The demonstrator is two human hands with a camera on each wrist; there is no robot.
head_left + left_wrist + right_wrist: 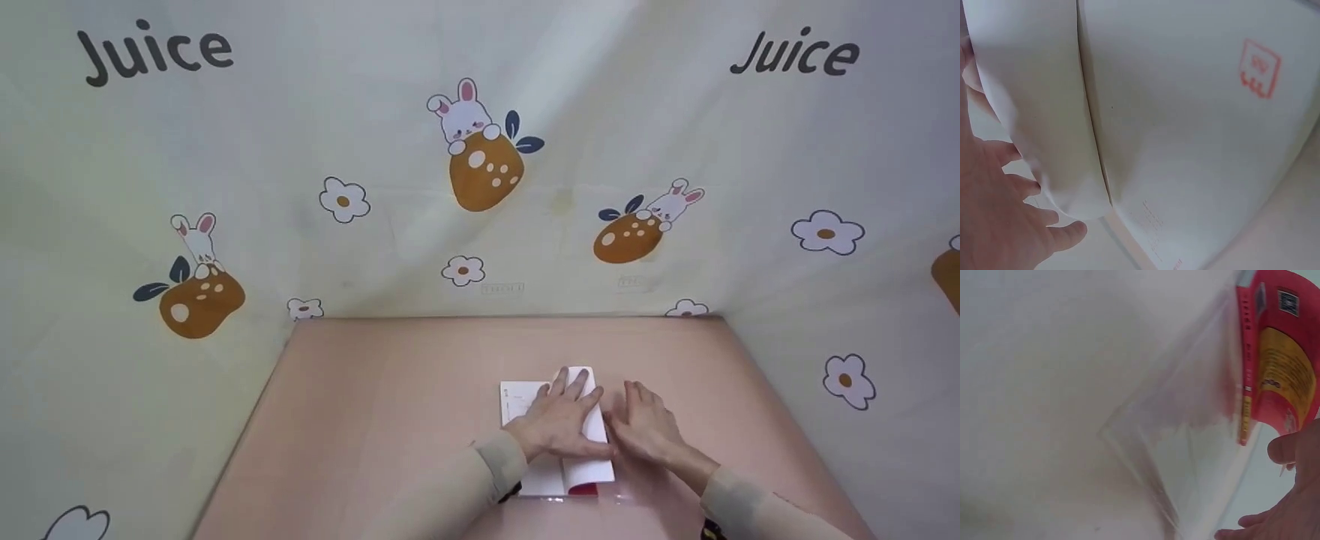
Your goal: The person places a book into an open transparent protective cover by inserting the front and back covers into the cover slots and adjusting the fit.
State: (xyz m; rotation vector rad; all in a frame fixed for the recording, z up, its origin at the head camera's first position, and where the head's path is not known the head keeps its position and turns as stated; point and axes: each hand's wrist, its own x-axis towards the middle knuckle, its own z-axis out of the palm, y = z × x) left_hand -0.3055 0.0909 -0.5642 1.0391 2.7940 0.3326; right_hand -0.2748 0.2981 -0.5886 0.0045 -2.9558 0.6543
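Observation:
An open book (551, 476) with white pages lies on the table, its cover showing red at the lower edge. My left hand (559, 424) rests across the pages with fingers spread. In the left wrist view, the left hand (1002, 219) is at a bulging white page (1033, 101). Just right of the book is my right hand (649, 424), its fingers extended. The right wrist view shows the right thumb (1283, 450) by the curled red cover (1289, 320), which has a yellow patch. A clear plastic sheet (1185, 439) extends from beside the spine.
The pink tabletop (360, 420) spreads around the book. A pale curtain (375, 135) printed with rabbits, fruit and flowers stands behind the table and along both sides.

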